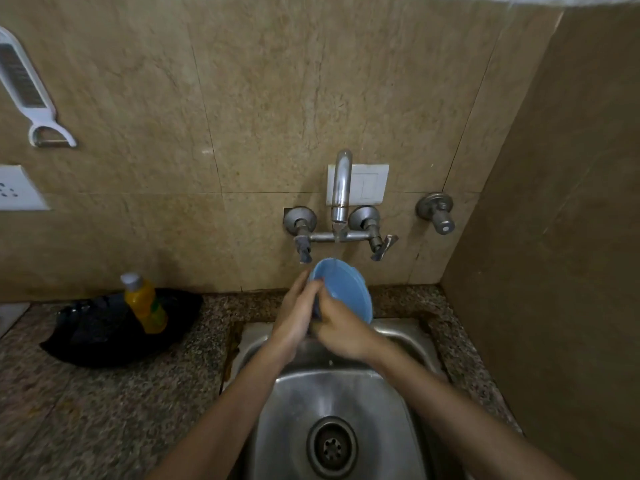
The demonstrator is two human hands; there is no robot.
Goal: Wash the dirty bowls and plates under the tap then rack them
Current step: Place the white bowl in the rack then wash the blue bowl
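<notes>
A light blue bowl [346,292] is held tilted over the back of the steel sink [294,403], its opening facing me. A thin stream of water from the tap [341,188] falls onto its upper rim. My left hand [294,313] grips the bowl's left edge. My right hand [341,332] presses on the bowl's lower left part, with something dark between the two hands that I cannot make out. Both hands are blurred.
A yellow dish-soap bottle [145,303] stands on a black tray [114,327] on the granite counter [104,410] to the left. A white peeler [31,95] hangs on the wall. A side wall [561,271] closes the right. The drain [331,446] lies near me.
</notes>
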